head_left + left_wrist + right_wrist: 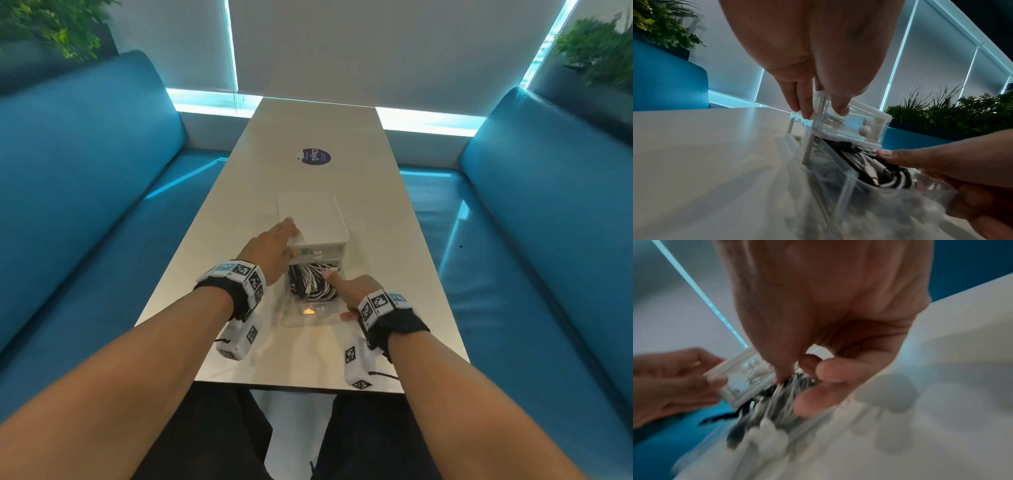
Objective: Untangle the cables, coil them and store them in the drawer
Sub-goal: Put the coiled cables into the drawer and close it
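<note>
A small white drawer unit point(310, 216) stands on the pale table point(376, 212). Its clear lower drawer point(308, 317) is pulled out toward me and holds a bundle of black and white cables point(308, 286). My left hand point(274, 245) grips the unit's near left corner point(859, 123), fingers on the side and thumb on the front. My right hand point(352, 291) holds the drawer's front right corner, thumb on the front wall, while its index finger point(910, 155) presses down on the cables point(869, 168). The right wrist view is blurred; the cables point(777, 402) show beneath the fingers.
A round dark sticker point(313, 157) lies farther up the table. Blue sofas point(85, 178) point(548, 205) flank the table on both sides. Plants point(599, 51) stand behind the sofas. The table's near edge point(298, 385) is just in front of my lap.
</note>
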Motion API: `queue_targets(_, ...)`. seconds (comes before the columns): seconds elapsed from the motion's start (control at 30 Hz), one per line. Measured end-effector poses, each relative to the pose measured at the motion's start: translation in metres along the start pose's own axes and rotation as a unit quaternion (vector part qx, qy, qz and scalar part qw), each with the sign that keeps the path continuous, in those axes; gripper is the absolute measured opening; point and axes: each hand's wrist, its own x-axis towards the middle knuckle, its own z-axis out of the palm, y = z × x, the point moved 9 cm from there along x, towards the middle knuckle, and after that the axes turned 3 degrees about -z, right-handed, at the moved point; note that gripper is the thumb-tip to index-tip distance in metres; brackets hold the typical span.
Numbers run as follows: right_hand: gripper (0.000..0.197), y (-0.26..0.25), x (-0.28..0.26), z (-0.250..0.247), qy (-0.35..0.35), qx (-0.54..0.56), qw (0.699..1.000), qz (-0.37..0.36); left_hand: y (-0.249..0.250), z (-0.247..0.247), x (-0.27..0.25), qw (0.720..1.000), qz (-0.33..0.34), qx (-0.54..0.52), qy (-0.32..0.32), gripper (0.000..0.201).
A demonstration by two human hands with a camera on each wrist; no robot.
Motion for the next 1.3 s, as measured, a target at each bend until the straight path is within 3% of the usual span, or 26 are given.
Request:
queue_targets(0.1, 0.072, -0.010, 0.005, 0.001, 0.055, -0.013, 0.998, -0.015, 0.002, -0.001, -0.001, 1.000, 0.004, -0.005, -0.004, 0.035)
queue_targets(0.27, 0.110, -0.006, 0.030, 0.005, 0.106, -0.028, 0.994, -0.010, -0.004, -0.002, -0.002, 1.000, -0.004, -0.007, -0.009, 0.034)
queue_targets(0.5, 0.069, -0.015, 0.026, 0.002, 0.095, -0.025, 0.995, -0.008, -0.001, -0.005, -0.005, 1.000, -0.006, -0.029, -0.011, 0.033)
queue_targets(0.73, 0.066, -0.015, 0.037, 0.002, 0.116, -0.012, 0.993, -0.004, 0.000, -0.007, -0.006, 1.000, -0.005, -0.024, -0.008, 0.031)
queue_targets(0.9, 0.068, -0.013, 0.034, 0.001, 0.101, 0.034, 0.994, -0.004, 0.001, -0.008, -0.007, 1.000, -0.003, -0.014, -0.011, 0.031)
queue_targets(1.0, 0.059, -0.012, 0.025, 0.003, 0.069, 0.078, 0.994, -0.009, 0.002, -0.009, -0.008, 1.000, 0.002, -0.012, -0.009, 0.031)
queue_targets(1.13, 0.093, -0.004, 0.038, 0.015, 0.078, 0.039, 0.996, 0.029, 0.004, -0.008, -0.010, 1.000, 0.007, -0.016, -0.011, 0.033)
queue_targets(1.3, 0.069, -0.022, 0.019, 0.002, 0.108, 0.045, 0.993, 0.035, 0.007, -0.007, -0.014, 1.000, 0.020, 0.001, -0.021, 0.035)
